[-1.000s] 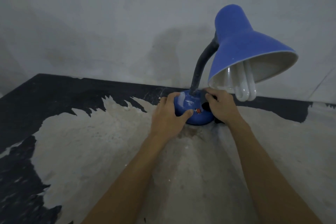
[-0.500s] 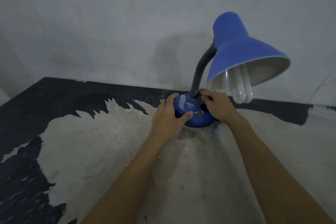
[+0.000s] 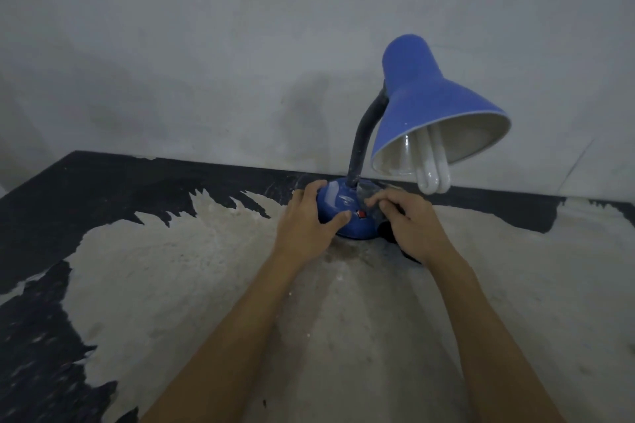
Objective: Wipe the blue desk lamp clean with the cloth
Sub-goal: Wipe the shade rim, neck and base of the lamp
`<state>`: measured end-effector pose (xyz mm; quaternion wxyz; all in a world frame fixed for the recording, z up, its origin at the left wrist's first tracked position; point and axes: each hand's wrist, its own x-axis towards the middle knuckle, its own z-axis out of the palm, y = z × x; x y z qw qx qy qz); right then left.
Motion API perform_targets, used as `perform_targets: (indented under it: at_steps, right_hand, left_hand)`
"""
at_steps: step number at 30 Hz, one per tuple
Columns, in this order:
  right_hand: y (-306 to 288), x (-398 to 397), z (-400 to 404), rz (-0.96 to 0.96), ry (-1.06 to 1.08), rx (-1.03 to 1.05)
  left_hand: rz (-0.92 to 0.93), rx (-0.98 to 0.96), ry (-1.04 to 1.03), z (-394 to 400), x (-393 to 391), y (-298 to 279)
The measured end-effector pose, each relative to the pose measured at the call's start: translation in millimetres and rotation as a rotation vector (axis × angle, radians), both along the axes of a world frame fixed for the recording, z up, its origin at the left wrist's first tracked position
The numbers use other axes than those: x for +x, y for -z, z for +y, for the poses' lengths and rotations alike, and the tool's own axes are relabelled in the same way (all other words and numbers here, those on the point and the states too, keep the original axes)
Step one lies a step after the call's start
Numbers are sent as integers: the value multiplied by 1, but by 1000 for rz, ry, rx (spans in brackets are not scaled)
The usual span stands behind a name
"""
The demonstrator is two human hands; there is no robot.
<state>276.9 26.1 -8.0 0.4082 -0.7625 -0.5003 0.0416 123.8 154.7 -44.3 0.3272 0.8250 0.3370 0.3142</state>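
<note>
Grey wall (image 3: 206, 62) directly behind tabletop (image 3: 171, 285); tabletop black, coating worn to pale patches. Blue desk lamp (image 3: 422, 113) at far edge of tabletop, right of centre, against wall. Round blue base (image 3: 338, 203), red switch (image 3: 361, 214) on front, black gooseneck (image 3: 364, 134), blue cone shade tilted right, white bulb (image 3: 433, 175) poking out. Left hand (image 3: 307, 220) clasped round base's left side, thumb on front. Right hand (image 3: 410, 223) pressing dark cloth (image 3: 372, 203) onto base's right side, fingers curled on it; cloth mostly hidden, blurred.
</note>
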Motion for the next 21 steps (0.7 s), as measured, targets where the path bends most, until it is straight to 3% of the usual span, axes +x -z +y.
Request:
perform_targets:
  at_steps: [5, 11, 14, 17, 21]
  right_hand:
    - [-19, 0, -16, 96, 52, 7]
    - [-38, -2, -24, 38, 349, 318]
    - [-35, -3, -11, 92, 404, 364]
    - [-15, -10, 11, 140, 288, 268]
    - [2, -23, 20, -7, 122, 91]
  left_hand:
    - [3, -1, 3, 0, -1, 0]
    - [-18, -14, 15, 0, -1, 1]
    - [-20, -4, 14, 0, -2, 1]
    - [-13, 9, 9, 1, -1, 3]
    - [-32, 28, 10, 1, 0, 4]
